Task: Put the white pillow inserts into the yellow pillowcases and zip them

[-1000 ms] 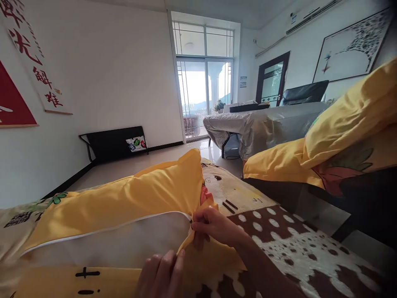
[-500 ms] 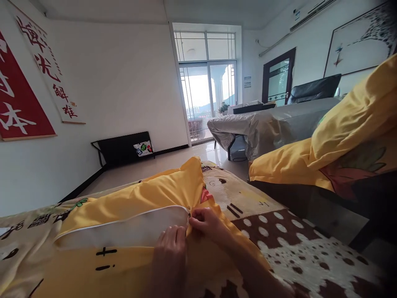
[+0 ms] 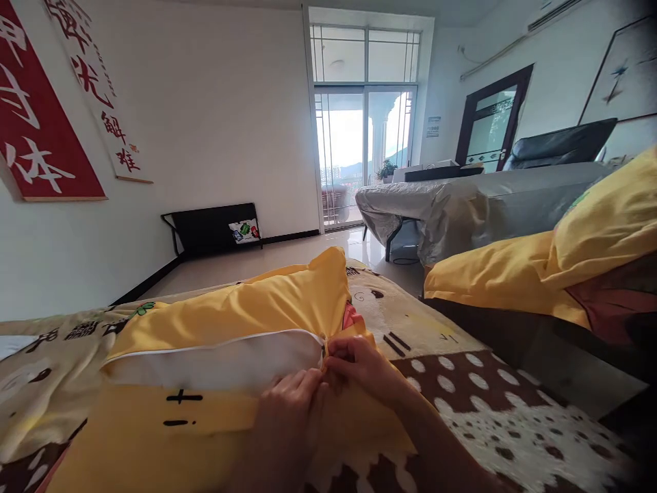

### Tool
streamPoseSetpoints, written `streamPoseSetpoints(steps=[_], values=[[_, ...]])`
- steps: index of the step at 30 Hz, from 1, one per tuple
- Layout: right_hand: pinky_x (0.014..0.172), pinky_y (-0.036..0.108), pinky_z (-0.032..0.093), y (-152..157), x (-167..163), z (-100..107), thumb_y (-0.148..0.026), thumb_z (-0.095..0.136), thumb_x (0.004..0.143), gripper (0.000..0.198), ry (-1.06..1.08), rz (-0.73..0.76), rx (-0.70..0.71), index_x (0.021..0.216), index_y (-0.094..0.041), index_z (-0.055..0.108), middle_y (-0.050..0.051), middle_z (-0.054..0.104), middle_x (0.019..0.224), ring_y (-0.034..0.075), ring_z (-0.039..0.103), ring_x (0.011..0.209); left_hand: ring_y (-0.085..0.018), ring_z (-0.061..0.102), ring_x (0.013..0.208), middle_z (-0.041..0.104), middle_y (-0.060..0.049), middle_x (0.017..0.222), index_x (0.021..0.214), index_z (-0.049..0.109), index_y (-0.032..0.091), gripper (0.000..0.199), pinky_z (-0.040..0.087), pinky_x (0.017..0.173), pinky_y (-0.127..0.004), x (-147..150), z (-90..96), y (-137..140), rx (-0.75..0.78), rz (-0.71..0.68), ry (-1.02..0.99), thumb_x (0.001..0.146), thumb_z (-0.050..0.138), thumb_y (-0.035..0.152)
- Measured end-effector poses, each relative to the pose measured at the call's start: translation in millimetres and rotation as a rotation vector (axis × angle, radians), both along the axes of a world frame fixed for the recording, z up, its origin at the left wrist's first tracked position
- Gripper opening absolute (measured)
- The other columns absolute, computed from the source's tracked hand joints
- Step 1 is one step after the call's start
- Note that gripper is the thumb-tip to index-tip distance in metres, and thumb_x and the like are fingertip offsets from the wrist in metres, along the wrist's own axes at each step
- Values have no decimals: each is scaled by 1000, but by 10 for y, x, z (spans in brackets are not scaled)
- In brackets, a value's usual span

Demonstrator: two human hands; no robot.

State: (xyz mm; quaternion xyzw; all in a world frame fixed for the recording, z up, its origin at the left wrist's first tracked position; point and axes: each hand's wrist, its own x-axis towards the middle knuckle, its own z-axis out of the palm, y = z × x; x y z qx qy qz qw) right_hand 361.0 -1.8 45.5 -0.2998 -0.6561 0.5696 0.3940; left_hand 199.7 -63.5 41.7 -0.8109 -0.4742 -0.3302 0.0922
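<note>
A yellow pillowcase [image 3: 287, 298] lies in front of me with its zipper opening [image 3: 215, 342] gaping, and a white pillow [image 3: 215, 366] shows inside. At the opening's right end, my right hand [image 3: 359, 366] pinches the zipper edge between thumb and fingers; the zipper pull itself is too small to make out. My left hand [image 3: 292, 404] is closed on the yellow fabric just below and left of it, its fingertips partly hidden. Black printed marks [image 3: 182, 397] show on the case's near side.
A patterned blanket [image 3: 493, 404] with brown and white spots lies under the pillowcase. To the right is more yellow bedding [image 3: 493, 277] on a dark surface. Farther off stand a plastic-covered table [image 3: 431, 198], a black folded frame [image 3: 205, 229] and a glass door [image 3: 341, 150].
The view has shifted, so the room and pillowcase sit differently in the picture. My right hand keeps its pinch at the zipper's end; my left hand has come a little closer to it.
</note>
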Motion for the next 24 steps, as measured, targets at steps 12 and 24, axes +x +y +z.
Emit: streamPoseSetpoints(steps=[12,24], values=[[45,18,35,-42,73,21,-38,68,74,31,-79,147,18,62,-16,49,-2,59,50,8,54,45,-17,59,67,63,-1,74,72,59,21,23,36,60,-27,-22,113,19,-316,52,-8,88,48,33],[41,18,31,-110,-6,47,-43,73,69,37,-71,95,-30,58,-15,51,-1,58,45,8,52,39,-15,46,60,51,0,65,69,49,19,11,32,58,-26,-34,103,30,-363,120,-223,80,47,21]])
